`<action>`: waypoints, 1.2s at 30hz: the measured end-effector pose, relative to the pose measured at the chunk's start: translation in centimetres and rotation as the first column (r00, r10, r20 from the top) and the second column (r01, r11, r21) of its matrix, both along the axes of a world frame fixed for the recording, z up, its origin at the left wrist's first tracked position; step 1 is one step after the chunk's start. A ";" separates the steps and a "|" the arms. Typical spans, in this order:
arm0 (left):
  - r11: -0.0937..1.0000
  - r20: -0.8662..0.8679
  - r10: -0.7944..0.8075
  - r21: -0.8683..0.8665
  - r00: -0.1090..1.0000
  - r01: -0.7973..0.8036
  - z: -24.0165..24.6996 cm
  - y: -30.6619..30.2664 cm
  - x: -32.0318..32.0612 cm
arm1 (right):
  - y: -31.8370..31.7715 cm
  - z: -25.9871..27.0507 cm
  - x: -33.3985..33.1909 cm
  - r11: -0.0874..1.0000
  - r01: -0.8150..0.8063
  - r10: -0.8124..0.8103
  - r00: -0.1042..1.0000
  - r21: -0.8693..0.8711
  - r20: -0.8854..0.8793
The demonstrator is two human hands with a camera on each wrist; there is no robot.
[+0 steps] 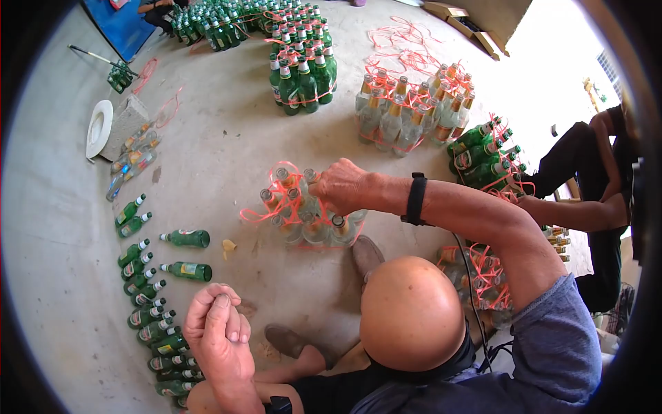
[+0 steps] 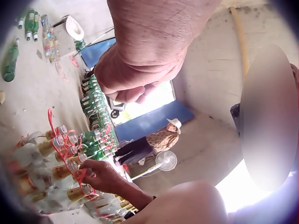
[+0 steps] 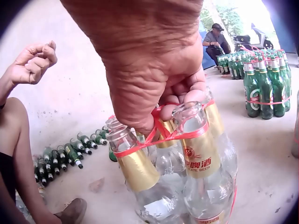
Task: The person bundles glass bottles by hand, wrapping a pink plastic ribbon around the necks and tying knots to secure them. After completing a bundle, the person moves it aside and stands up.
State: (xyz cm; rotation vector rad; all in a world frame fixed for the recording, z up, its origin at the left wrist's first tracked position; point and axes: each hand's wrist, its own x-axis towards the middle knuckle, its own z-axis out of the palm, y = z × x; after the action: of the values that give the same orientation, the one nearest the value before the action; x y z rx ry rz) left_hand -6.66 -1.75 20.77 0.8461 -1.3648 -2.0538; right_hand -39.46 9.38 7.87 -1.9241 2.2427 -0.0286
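Note:
My right hand (image 1: 339, 186) grips the pink plastic twine (image 3: 154, 135) among the necks of a bundle of clear glass beer bottles (image 1: 314, 231). In the right wrist view its thumb and curled fingers reach down between the necks, and the twine loops around gold-labelled bottles (image 3: 201, 161). The bundle stands upright on the floor in front of my feet. My left hand (image 1: 222, 334) is raised beside it over my knee, thumb near the index finger and fingers loosely curled. Nothing shows in it in the right wrist view.
Green bottles (image 1: 148, 293) lie in a row along the left wall. Tied bundles of green bottles (image 1: 303, 83) and clear bottles (image 1: 396, 117) stand farther back. Loose pink twine (image 1: 403, 41) lies on the floor. A seated person (image 1: 593, 165) is at the right beside a green bundle (image 1: 483, 155).

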 end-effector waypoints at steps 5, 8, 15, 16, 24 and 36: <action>1.000 0.002 -0.008 0.007 1.000 0.008 0.4 0.5 -0.2 | 1.8 0.9 -2.8 0.998 0.055 -0.055 0.997 -0.006 -0.055; 0.998 -0.016 0.024 0.057 1.000 -0.023 0.7 0.7 -0.4 | 4.0 0.8 -4.7 0.996 0.087 -0.087 0.992 -0.006 -0.087; 0.999 0.027 0.026 0.021 0.999 -0.026 -0.2 0.6 0.1 | 11.6 2.4 -7.5 0.961 0.275 -0.273 0.959 0.023 -0.079; 0.999 0.032 0.023 0.028 0.999 -0.024 -0.3 0.7 0.0 | 12.6 2.7 -7.7 0.950 0.309 -0.306 0.949 0.035 -0.070; 0.998 0.043 -0.010 0.059 0.999 0.008 -0.7 0.9 -1.0 | 19.4 5.0 -10.4 0.913 0.403 -0.397 0.913 0.059 -0.097; 0.998 0.089 -0.033 0.055 0.996 0.028 -1.1 1.3 -1.7 | 28.4 3.9 -11.2 0.841 0.540 -0.527 0.834 0.043 -0.163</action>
State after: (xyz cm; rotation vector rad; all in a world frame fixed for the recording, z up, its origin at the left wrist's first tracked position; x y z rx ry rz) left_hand -8.39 -0.47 19.68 0.9562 -1.3835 -2.1070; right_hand -50.65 37.74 11.76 -1.2290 2.7569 0.1351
